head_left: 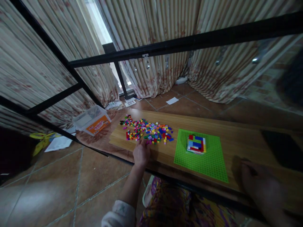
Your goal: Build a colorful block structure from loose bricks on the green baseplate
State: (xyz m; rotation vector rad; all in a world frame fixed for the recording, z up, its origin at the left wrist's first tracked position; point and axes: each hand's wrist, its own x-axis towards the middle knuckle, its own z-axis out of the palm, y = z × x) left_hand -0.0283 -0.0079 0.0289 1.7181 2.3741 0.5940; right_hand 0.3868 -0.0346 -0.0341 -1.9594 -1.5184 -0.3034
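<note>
Right hand [262, 184] is blurred at 4 o'clock; fingers can't be judged. Left hand [141, 153] is placed at 6, fingers bunched; pinch can't be confirmed. Brick stack [196, 144], 4 o'clock, squarish, no clear axis. Loose bricks [142, 125], judged light, stiff, side-gripped best, are strewn 10-to-4.

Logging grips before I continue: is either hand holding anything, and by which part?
Cannot tell: the left hand is at the loose bricks, its grip unclear; the right hand is blurred, no held thing visible.

Brick stack [196, 144] obstructs baseplate [201, 162], with room around
</note>
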